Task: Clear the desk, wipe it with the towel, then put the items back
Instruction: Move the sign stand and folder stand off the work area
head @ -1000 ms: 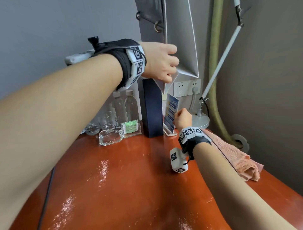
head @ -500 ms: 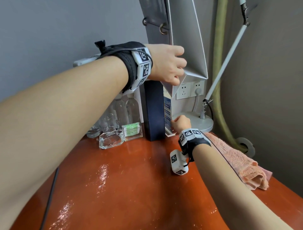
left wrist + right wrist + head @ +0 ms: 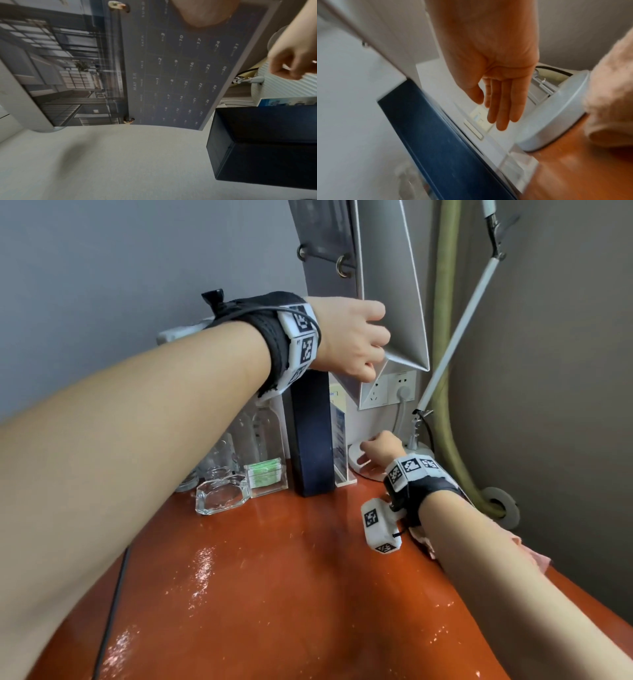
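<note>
My left hand (image 3: 371, 350) grips the lower edge of a grey ring-bound desk calendar (image 3: 387, 285) and holds it in the air above the back of the desk. The left wrist view shows its May page (image 3: 171, 67) with my thumb (image 3: 204, 13) pressed on it. My right hand (image 3: 376, 446) reaches low at the back right, fingers straight (image 3: 501, 108), just over the round white lamp base (image 3: 556, 115) and holding nothing. The pink towel (image 3: 534, 559) lies under my right forearm on the glossy orange desk (image 3: 291, 594).
A tall dark blue box (image 3: 313, 433) stands at the back with an acrylic card stand (image 3: 340, 446) against it. Left of it are a glass ashtray (image 3: 222, 494), a green toothpick box (image 3: 267, 474) and water bottles (image 3: 263, 433). The lamp arm (image 3: 459, 323) rises on the right.
My right hand has left the card stand, now edge-on beside the box, and moved right to the lamp base. The left hand still holds the calendar up.
</note>
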The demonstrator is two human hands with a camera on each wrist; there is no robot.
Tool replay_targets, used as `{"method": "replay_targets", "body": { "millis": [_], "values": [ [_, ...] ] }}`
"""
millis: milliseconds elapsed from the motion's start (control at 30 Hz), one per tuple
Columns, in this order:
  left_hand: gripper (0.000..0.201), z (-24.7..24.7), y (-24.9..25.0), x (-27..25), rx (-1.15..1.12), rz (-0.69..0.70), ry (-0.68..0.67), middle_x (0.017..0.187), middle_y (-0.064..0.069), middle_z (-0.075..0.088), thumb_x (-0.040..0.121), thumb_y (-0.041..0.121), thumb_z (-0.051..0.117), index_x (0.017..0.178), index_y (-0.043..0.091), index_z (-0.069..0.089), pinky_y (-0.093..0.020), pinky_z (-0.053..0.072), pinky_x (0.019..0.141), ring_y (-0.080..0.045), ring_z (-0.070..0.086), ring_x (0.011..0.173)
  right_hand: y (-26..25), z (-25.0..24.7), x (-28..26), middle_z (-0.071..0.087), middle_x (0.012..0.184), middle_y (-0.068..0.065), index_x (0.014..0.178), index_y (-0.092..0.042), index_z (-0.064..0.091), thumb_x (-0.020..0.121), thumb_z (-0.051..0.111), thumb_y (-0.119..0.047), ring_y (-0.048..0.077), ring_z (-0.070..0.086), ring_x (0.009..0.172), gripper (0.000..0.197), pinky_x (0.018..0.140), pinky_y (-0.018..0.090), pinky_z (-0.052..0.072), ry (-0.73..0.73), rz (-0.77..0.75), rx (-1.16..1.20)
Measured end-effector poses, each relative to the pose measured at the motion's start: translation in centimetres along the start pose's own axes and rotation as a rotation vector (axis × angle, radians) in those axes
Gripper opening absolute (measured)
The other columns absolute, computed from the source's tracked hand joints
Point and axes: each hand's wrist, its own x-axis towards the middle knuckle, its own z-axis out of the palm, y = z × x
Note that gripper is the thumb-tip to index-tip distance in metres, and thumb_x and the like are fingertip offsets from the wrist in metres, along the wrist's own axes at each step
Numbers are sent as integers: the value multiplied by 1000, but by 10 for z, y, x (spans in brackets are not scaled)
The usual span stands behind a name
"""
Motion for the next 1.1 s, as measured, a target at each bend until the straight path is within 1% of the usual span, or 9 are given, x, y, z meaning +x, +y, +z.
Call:
{"method": "replay_targets", "body": {
  "millis": [133, 300, 467, 600, 667, 767, 833, 967, 1100],
  "values": [
    [35, -12, -2, 11, -46, -17, 20, 55, 8, 45, 48, 6, 72, 60, 27, 47, -30, 24, 67, -15, 47, 58, -12, -48, -22, 62, 68, 10, 73, -4, 51, 91, 38, -7, 24, 59, 54, 22, 53, 30, 50, 124, -70, 273],
    [37, -20, -6, 28, -58, -6, 34, 55, 8, 46, 43, 6, 75, 60, 27, 50, -30, 25, 67, -15, 47, 59, -21, -99, -48, 57, 66, 6, 68, -14, 48, 90, 41, -9, 20, 55, 56, 23, 55, 29, 48, 332, -172, 464],
    [25, -25, -18, 39, -15, -57, 98, 53, 8, 43, 62, 2, 52, 60, 27, 49, -30, 25, 67, -14, 48, 58, -20, -137, -66, 42, 62, 4, 67, -15, 43, 88, 39, -7, 17, 43, 52, 23, 52, 28, 47, 406, -171, 461],
    [36, -26, -14, 50, -80, -1, 64, 56, 9, 49, 43, 6, 75, 61, 28, 53, -31, 27, 69, -15, 51, 61, -25, -160, -82, 41, 63, -1, 69, -18, 43, 86, 34, -8, 13, 40, 52, 22, 50, 24, 46, 466, -162, 462],
    [35, -28, -11, 56, -106, 32, 86, 57, 9, 51, 42, 7, 78, 61, 27, 56, -32, 29, 71, -16, 52, 62, -31, -166, -91, 39, 60, -3, 68, -20, 41, 86, 35, -16, 12, 39, 52, 19, 52, 26, 46, 491, -213, 485],
    [31, -33, -9, 69, -133, 58, 127, 55, 9, 51, 43, 8, 78, 57, 27, 57, -32, 28, 70, -16, 52, 59, -43, -166, -103, 40, 63, -3, 67, -20, 40, 86, 40, -31, 16, 42, 59, 22, 52, 26, 43, 521, -324, 427],
    [31, -33, -5, 80, -141, 54, 169, 56, 9, 53, 44, 9, 79, 58, 27, 59, -32, 27, 70, -16, 53, 60, -49, -163, -111, 44, 66, -2, 68, -20, 41, 85, 43, -38, 20, 45, 65, 25, 58, 30, 42, 536, -386, 363],
    [31, -34, 6, 95, -163, 22, 177, 56, 12, 56, 41, 15, 82, 60, 31, 62, -33, 28, 68, -16, 57, 63, -48, -157, -122, 44, 66, -6, 67, -23, 37, 83, 45, -44, 19, 43, 65, 27, 63, 35, 40, 547, -447, 277],
    [32, -36, 17, 98, -227, 14, 173, 53, 11, 55, 40, 15, 81, 57, 31, 59, -30, 35, 68, -15, 57, 60, -42, -150, -127, 53, 80, -5, 85, -18, 42, 88, 44, -42, 19, 50, 77, 24, 72, 29, 38, 601, -412, -86]
  ]
}}
